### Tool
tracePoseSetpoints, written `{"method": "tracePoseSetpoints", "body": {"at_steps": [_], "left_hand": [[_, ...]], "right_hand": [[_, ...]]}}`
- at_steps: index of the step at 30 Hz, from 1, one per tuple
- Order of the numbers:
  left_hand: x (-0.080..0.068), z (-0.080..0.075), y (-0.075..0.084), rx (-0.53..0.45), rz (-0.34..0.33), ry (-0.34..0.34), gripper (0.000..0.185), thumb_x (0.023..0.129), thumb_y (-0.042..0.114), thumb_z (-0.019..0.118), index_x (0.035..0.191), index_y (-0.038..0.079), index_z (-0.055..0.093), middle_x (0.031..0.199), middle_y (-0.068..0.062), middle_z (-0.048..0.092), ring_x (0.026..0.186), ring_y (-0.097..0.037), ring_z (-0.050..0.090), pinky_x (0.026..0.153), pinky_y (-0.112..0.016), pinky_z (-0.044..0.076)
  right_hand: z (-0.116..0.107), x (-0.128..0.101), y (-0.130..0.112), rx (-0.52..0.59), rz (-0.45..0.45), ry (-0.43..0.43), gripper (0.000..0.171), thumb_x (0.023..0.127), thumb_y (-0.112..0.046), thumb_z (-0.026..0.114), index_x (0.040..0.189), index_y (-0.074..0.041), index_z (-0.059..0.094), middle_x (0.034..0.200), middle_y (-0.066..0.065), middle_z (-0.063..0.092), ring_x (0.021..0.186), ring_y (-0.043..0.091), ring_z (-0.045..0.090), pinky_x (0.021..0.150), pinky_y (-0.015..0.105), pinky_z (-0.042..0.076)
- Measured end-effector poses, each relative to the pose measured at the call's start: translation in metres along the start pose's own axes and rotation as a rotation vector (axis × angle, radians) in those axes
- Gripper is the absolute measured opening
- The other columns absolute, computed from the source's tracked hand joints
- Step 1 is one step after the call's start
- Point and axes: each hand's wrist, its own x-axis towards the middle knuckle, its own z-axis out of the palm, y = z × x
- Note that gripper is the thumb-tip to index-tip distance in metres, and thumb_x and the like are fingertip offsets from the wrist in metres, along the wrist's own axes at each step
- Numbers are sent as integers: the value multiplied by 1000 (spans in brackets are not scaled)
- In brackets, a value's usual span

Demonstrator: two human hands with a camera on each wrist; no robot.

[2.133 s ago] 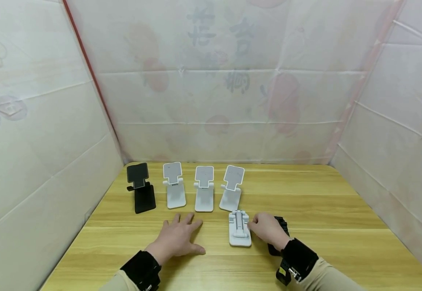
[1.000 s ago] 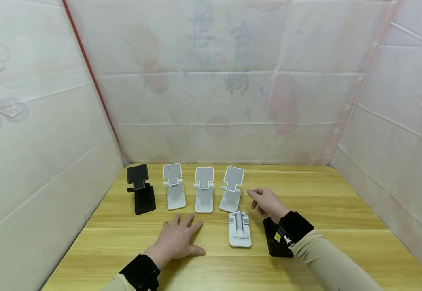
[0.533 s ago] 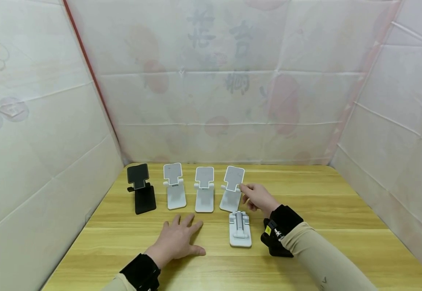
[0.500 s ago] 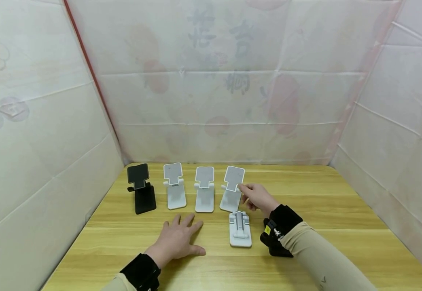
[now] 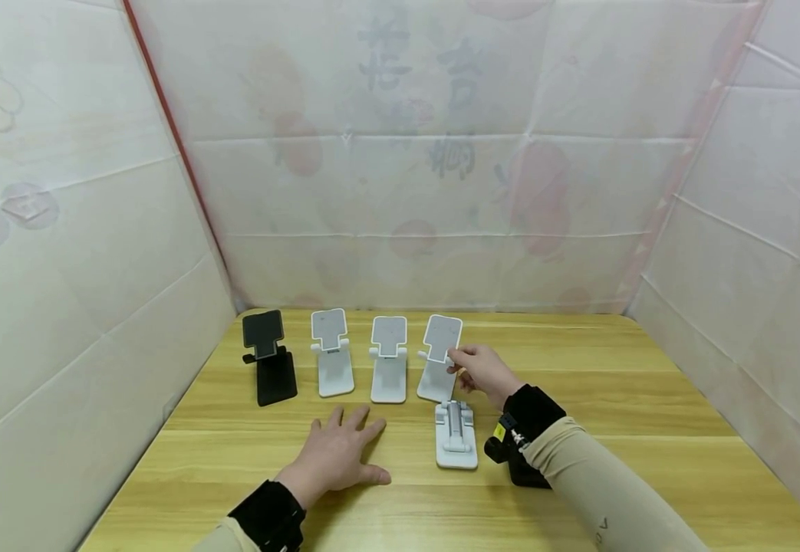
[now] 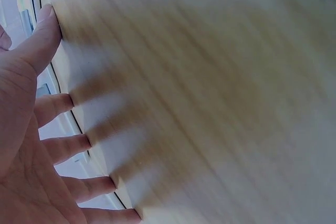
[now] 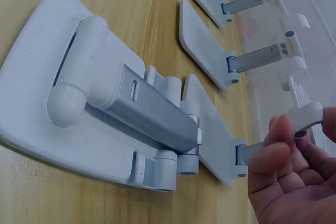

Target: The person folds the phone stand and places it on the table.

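My right hand (image 5: 486, 371) pinches the right-hand support hook of the rightmost raised white phone stand (image 5: 436, 382). In the right wrist view, the thumb and fingers of the right hand (image 7: 294, 187) close on that rounded white hook. Just in front lies a folded white phone stand (image 5: 455, 454), which fills much of the right wrist view with its silver arm. My left hand (image 5: 336, 452) rests on the wooden table, fingers spread, holding nothing. Its fingertips touch the tabletop in the left wrist view. A black phone stand (image 5: 528, 474) lies partly hidden under my right forearm.
Further left along the back stand two more raised white phone stands, one in the middle (image 5: 389, 379) and one beside it (image 5: 334, 374). A raised black phone stand (image 5: 276, 380) ends the row. Printed cloth walls (image 5: 400, 192) enclose the table (image 5: 579, 337) on three sides.
My right hand has moved from beside the folded white stand, up and then left, to the rightmost raised stand and taken hold of its hook. That stand has shifted very slightly. The left hand stays put.
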Motion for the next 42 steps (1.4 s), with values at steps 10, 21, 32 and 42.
{"method": "tracePoseSetpoints", "body": {"at_steps": [10,21,32,42], "left_hand": [[-2,-2,1,4,3,-1,89,78,77,68,149,25,54,159,-12,42,140,-56,38,100,-82,38],[-1,-2,3,5,-10,-23,90,78,78,67,150,26,54,159,-12,41,141,-55,37,102,-82,37],[0,-3,3,7,-8,-20,89,78,79,66,149,26,54,159,-12,42,141,-55,37,101,-82,37],[0,-2,2,0,-12,-25,89,78,78,67,150,26,54,159,-11,41,142,-55,36,102,-82,37]], "right_hand": [[1,7,3,149,-2,48,32,107,-14,53,127,10,51,107,14,59,85,19,65,75,31,54],[0,7,6,217,-19,42,34,108,-18,54,126,10,50,103,12,62,96,22,68,83,32,58],[-7,11,12,245,-53,93,19,109,-11,50,113,8,52,93,8,64,83,15,68,75,28,55],[-13,7,10,166,-105,143,14,107,-10,54,101,3,52,98,4,62,92,18,58,91,42,51]]}}
